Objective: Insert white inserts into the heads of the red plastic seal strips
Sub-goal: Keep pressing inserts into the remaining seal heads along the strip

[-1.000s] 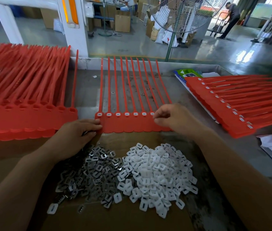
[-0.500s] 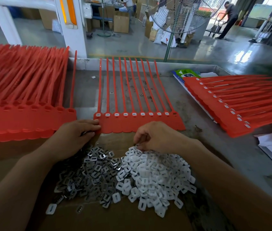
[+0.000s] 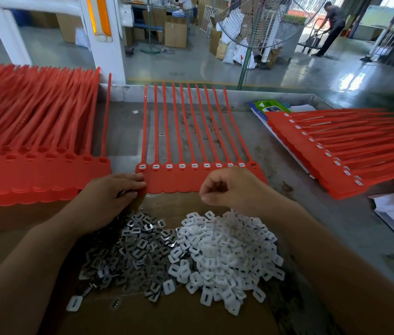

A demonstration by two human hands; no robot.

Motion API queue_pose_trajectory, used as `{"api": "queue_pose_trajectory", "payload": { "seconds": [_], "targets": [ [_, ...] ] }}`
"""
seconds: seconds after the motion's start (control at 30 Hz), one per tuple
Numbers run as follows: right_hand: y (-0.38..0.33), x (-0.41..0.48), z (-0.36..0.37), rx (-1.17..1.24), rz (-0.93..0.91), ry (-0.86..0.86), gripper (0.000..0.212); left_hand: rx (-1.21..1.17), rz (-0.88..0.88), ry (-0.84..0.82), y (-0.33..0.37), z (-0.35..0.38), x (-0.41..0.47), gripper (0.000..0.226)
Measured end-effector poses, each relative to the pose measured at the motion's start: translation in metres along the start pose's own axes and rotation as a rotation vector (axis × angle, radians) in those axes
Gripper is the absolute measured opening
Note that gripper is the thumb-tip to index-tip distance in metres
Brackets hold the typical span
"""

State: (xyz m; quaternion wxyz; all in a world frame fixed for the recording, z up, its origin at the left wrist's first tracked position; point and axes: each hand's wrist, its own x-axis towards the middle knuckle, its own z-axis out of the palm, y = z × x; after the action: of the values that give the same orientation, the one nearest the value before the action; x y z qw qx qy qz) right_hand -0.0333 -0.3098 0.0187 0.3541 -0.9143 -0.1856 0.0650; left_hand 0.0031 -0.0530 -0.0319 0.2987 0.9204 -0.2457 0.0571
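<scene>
My left hand point(image 3: 109, 197) pinches the red seal strips point(image 3: 186, 182) at their left corner; my right hand point(image 3: 232, 187) curls beside them, contents unclear

We can read no words or numbers anywhere. The green-and-blue packet point(image 3: 269, 107) at the far right bears print too small and blurred to make out, and the white sack point(image 3: 241, 55) on the floor beyond shows only a blurred red mark.

Bkgd: glossy grey concrete floor point(image 3: 191, 68), daylight glare far R. White square pillar w/ orange strip point(image 3: 104, 56) L of ctr. Brown cardboard boxes point(image 3: 175, 35) behind. Wire-guard pedestal fan on green pole point(image 3: 263, 25); white sacks point(image 3: 241, 55) at base. Person in dark clothes point(image 3: 331, 27) bent over metal trolley point(image 3: 311, 41).
</scene>
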Motion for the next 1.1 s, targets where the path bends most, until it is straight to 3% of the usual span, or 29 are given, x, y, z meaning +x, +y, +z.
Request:
{"api": "queue_pose_trajectory", "payload": {
  "seconds": [0.23, 0.5, 0.7, 1.1],
  "targets": [
    [0.027, 0.0, -0.018, 0.021, 0.101, 0.267, 0.016, 0.012, 0.003, 0.004, -0.002, 0.001, 0.0, 0.031],
    [0.074, 0.008, -0.045, 0.027, 0.365, 0.553, 0.005, 0.013, -0.002, -0.003, -0.002, 0.0, 0.0, 0.031],
    [0.088, 0.019, -0.051, -0.008, 0.442, 0.579, 0.011, 0.012, -0.006, 0.002, -0.003, 0.0, 0.0, 0.031],
    [0.092, 0.027, -0.049, -0.105, 0.466, 0.45, 0.01, 0.004, -0.008, 0.002, 0.001, -0.001, -0.002, 0.031]
  ]
}}
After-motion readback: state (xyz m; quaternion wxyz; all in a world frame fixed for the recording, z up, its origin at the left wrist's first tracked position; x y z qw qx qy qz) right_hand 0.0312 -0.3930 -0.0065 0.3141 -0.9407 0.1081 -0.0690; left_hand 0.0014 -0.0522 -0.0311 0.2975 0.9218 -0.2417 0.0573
